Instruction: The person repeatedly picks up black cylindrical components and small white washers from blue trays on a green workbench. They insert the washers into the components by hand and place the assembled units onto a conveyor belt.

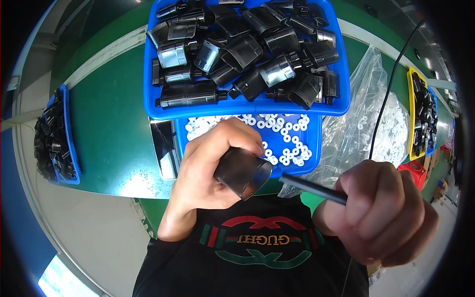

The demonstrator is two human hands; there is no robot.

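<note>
Head view: one dark translucent housing [242,172] is being gripped in the closed left hand [210,171], just below the small blue tray [311,143] of white rings. The right hand [378,218], fisted, is gripping one black rod [312,188] whose tip nears the housing.

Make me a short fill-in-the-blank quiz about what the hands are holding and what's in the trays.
1. The left hand holds a dark plastic ____.
2. The right hand grips a thin black ____.
3. The small white rings lie in a ____ tray.
4. The big tray behind it is piled with ____ parts.

Missing words: cap; rod; blue; black
</note>
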